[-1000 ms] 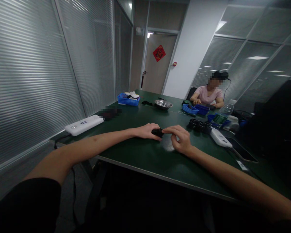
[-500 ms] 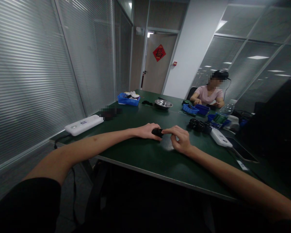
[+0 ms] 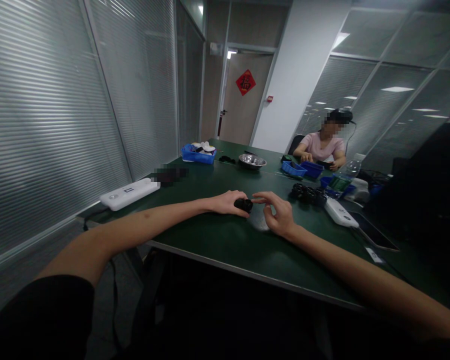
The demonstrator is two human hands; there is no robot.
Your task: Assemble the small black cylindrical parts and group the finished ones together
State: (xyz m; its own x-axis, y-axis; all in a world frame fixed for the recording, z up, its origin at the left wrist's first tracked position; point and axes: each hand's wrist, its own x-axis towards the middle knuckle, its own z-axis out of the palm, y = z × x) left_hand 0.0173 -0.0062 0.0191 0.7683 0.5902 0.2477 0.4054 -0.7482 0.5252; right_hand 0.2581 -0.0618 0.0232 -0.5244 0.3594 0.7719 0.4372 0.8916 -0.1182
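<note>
My left hand (image 3: 229,202) grips a small black object (image 3: 243,204) between thumb and fingers, low over the green table (image 3: 210,235). Just to the right of the object is my right hand (image 3: 279,215). Its fingers are apart and point left, with the fingertips close to the object's right end. Nothing shows in the right hand. Whether a fingertip touches the object is too small to tell.
Several black round parts (image 3: 308,194) lie right of my hands, near a plastic bottle (image 3: 345,177) and a white power bank (image 3: 339,212). Farther back are a metal bowl (image 3: 252,161) and a blue basket (image 3: 198,154). A person (image 3: 322,145) sits at the far right.
The fingers of my right hand have lifted slightly and spread a little beside the black object. My left hand keeps its hold in nearly the same place.
</note>
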